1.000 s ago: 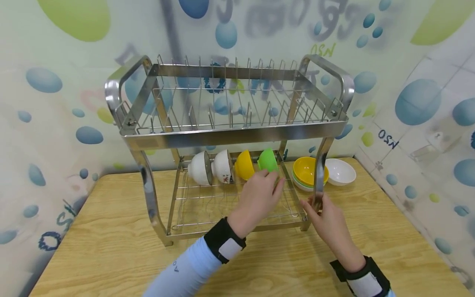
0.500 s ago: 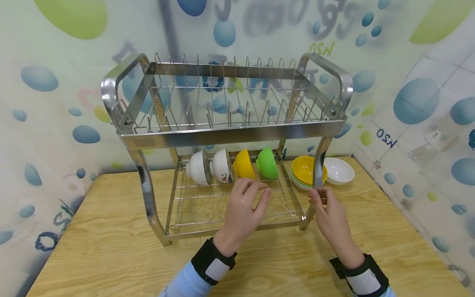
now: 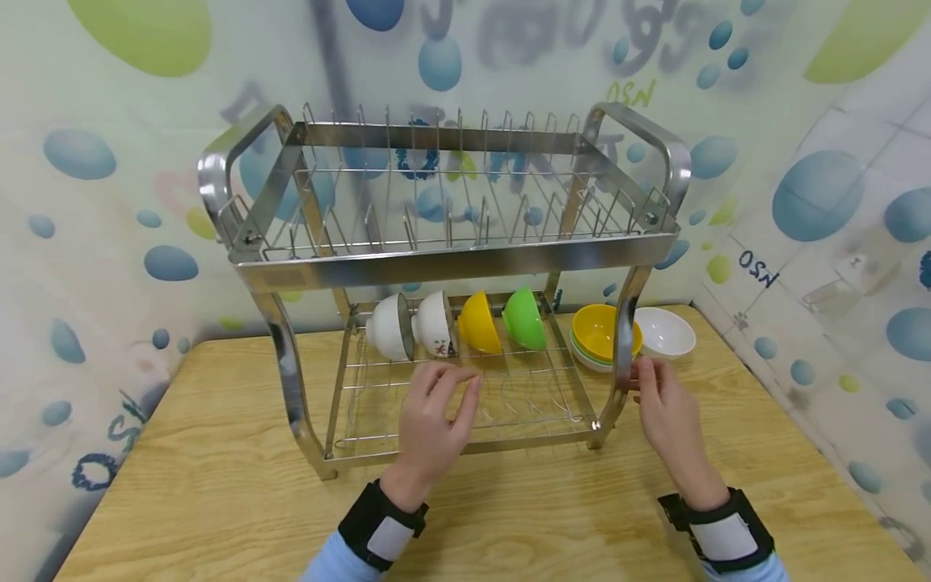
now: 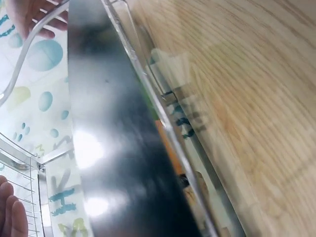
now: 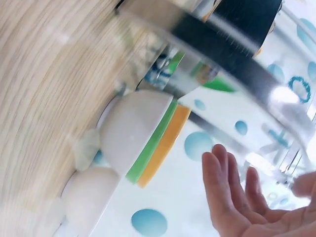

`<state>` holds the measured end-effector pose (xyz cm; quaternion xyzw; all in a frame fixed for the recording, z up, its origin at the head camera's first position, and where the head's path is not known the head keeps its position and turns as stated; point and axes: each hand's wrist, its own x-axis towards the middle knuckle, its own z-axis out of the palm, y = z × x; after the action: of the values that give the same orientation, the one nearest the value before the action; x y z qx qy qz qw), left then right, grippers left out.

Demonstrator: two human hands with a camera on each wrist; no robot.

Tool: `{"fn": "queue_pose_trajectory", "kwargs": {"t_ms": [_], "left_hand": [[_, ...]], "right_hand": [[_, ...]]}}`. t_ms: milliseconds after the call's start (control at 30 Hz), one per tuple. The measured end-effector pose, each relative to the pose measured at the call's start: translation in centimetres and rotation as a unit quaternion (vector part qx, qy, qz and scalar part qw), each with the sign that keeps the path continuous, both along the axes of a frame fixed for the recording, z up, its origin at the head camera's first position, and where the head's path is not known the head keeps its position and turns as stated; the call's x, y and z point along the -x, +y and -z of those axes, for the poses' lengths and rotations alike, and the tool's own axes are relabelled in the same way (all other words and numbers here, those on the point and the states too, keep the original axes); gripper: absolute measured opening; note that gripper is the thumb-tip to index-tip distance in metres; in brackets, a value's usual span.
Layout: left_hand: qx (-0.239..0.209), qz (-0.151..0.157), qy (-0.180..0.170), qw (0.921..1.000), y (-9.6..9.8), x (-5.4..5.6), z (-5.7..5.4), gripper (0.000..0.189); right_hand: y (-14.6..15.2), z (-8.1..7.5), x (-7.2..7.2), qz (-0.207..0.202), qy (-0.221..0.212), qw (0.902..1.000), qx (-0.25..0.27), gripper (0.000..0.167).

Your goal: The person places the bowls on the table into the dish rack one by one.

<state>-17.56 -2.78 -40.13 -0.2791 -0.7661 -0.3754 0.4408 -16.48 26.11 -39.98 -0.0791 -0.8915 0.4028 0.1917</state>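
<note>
Comparing with one second ago, we see the left grip has withdrawn from the green bowl, which rests tilted at the lower shelf's far right, seemingly settled; left and right grip are relaxed, holding nothing.

A kitchen-like corner: two-tier silver metal dish rack on a yellowish wood-grain worktop, white walls with blue-green ovals.
</note>
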Motion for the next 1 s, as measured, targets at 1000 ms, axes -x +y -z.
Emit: {"fn": "queue_pose_trajectory", "kwargs": {"t_ms": [1000], "left_hand": [[0.021,-0.114,0.029,0.9929,-7.8,0.1,1.4,0.022]], "right_hand": [[10.4,1.0,6.8,0.149,-0.135,0.9790,0.030,0.053]]}}
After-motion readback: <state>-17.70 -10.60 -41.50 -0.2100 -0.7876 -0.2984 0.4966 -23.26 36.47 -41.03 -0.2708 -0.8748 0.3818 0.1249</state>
